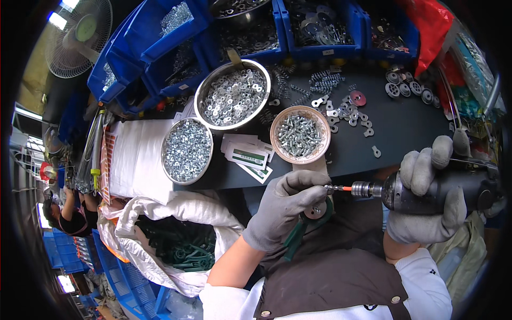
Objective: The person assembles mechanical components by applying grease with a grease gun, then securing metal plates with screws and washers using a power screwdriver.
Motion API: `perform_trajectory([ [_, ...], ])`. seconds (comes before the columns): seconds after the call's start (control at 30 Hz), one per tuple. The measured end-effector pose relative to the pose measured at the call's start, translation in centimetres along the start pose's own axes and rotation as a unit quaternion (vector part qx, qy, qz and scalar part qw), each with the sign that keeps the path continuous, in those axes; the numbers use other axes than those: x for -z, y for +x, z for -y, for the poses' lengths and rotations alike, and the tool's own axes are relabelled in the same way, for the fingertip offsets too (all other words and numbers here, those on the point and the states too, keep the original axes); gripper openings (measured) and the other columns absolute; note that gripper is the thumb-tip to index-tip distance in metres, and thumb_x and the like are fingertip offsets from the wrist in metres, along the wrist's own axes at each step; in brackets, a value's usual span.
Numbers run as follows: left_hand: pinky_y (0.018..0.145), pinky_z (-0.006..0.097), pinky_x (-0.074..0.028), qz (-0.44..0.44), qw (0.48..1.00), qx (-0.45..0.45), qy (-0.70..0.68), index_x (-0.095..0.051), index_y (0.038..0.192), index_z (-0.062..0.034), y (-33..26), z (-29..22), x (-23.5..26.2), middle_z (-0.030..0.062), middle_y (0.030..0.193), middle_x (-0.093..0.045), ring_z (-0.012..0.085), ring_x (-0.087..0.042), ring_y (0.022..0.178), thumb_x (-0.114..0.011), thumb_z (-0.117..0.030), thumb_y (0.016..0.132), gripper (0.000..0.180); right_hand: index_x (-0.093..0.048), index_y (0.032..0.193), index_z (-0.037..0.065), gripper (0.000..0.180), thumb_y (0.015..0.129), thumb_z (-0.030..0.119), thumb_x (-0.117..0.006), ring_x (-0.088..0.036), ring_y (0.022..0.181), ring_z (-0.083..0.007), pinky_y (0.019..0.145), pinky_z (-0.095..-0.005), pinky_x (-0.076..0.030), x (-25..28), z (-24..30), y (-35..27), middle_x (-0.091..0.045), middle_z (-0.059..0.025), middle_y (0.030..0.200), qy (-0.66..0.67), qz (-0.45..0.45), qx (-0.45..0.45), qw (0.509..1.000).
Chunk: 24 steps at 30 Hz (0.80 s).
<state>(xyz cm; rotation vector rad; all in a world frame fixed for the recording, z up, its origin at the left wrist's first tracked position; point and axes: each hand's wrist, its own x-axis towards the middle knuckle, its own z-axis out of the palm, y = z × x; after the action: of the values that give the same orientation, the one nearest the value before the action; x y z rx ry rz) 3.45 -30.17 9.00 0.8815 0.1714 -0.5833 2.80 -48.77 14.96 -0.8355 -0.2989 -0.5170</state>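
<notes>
A dark tabletop (pixel 405 125) spans the middle of the frame, its near edge curving from centre left up toward the right, just above the person's lap. Over the lap, right of centre, is a green part (pixel 295 240) with a round metal disc (pixel 314 211) at its upper end. The gloved left hand (pixel 274 210) is closed around that upper end, thumb and forefinger pinched together at the screwdriver's tip; what they grip there is too small to tell. The gloved right hand (pixel 418 226) wraps the black power screwdriver (pixel 442 194), which lies level past the table's near edge, its bit pointing left.

Just above the left hand, a patterned bowl (pixel 290 159) of screws stands near that edge, leaving little space between rim and fingers. To its right, the dark surface shows broadest, with loose metal plates (pixel 349 113) along its upper side. Left of the bowl lie printed cards (pixel 248 156), then two steel bowls (pixel 214 126) of small metal pieces. Blue bins (pixel 325 52) wall off the far edge. At lower left, a white sack (pixel 181 205) opens close beside the left forearm.
</notes>
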Motion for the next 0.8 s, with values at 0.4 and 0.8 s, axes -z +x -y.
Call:
perform_trajectory([
  [0.4, 0.089, 0.033, -0.047, 0.171, 0.906, -0.294, 0.252, -0.066, 0.098, 0.0002, -1.6, 0.6, 0.9, 0.0105, 0.105, -0.063, 0.0206, -0.059, 0.102, -0.066, 0.009, 0.068, 0.031, -0.036, 0.134, -0.007, 0.06, 0.086, 0.022, -0.058, -0.043, 0.066, -0.0081, 0.062, -0.0249, -0.036, 1.7, 1.3, -0.2, -0.05, -0.0106, 0.104, 0.13, -0.031, -0.059, 0.989],
  [0.8, 0.09, 0.026, -0.044, -0.141, 0.954, -0.175, 0.2, -0.058, 0.115, 0.0012, -6.8, 5.2, 7.5, 0.0066, 0.11, -0.06, 0.0124, -0.056, 0.1, -0.058, -0.001, 0.083, 0.032, -0.039, 0.137, 0.011, 0.056, 0.084, 0.009, -0.055, -0.06, 0.086, -0.0213, 0.078, -0.0378, -0.051, 2.5, -1.5, -6.0, -0.053, -0.0114, 0.109, -0.086, 0.067, -0.169, 0.979],
])
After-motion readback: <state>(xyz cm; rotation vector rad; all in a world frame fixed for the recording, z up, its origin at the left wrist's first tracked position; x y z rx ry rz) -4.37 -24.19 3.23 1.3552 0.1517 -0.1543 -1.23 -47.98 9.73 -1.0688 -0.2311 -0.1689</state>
